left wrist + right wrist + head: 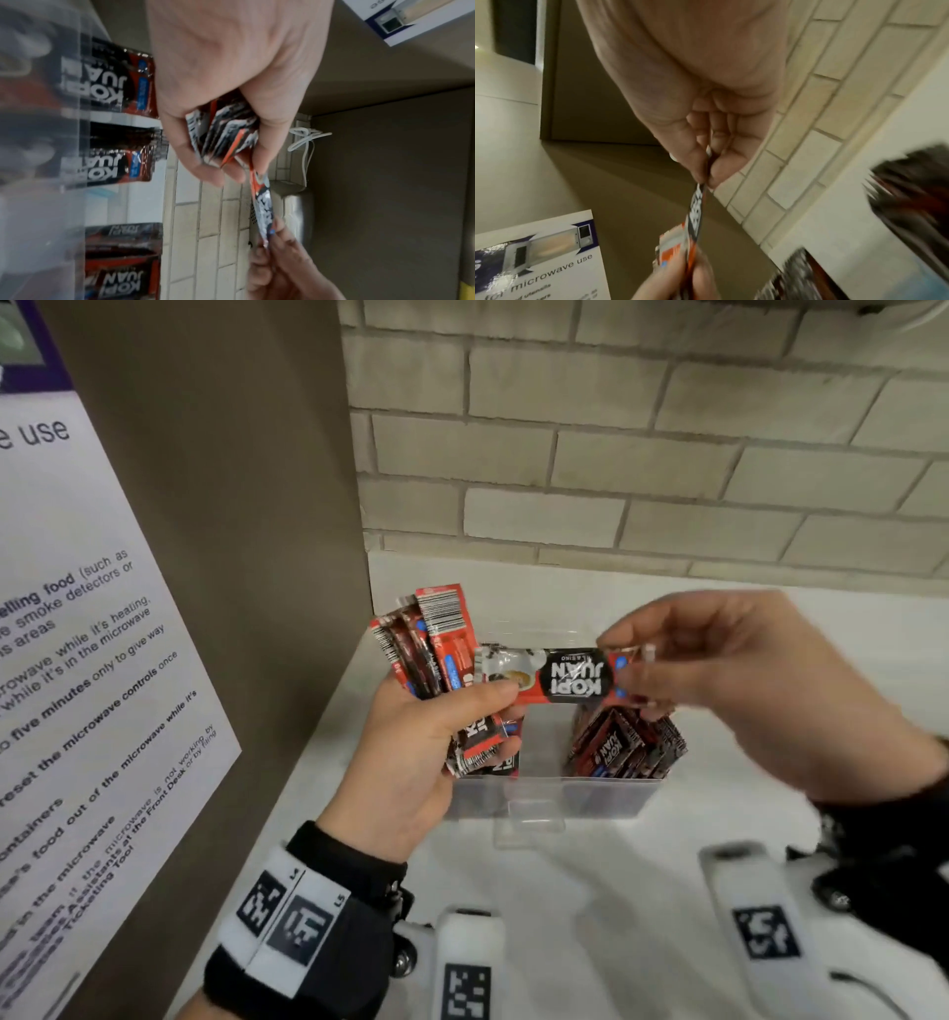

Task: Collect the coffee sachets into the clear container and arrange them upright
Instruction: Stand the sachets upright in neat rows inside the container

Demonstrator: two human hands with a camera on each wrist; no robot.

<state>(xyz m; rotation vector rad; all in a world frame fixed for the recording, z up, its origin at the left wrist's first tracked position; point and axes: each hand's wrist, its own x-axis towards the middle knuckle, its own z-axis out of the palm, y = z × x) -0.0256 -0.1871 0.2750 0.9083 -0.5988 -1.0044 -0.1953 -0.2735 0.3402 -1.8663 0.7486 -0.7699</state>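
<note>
My left hand (436, 731) grips a fanned bundle of red and black coffee sachets (431, 649) above the left end of the clear container (554, 796). One sachet (560, 677) lies level between the hands over the container. My right hand (642, 660) pinches its right end between thumb and fingers, while its left end sits under my left thumb. More sachets (626, 747) lean at the container's right end. In the left wrist view the bundle (226, 132) fans out of my left hand (226, 113). In the right wrist view my right hand (706, 172) pinches the sachet (695, 209) edge-on.
The container stands on a white counter (590, 891) against a brick-tiled wall (642, 454). A brown panel (246, 557) with a microwave-use notice (77, 660) rises close on the left. White devices with black square markers (760, 927) sit near the front.
</note>
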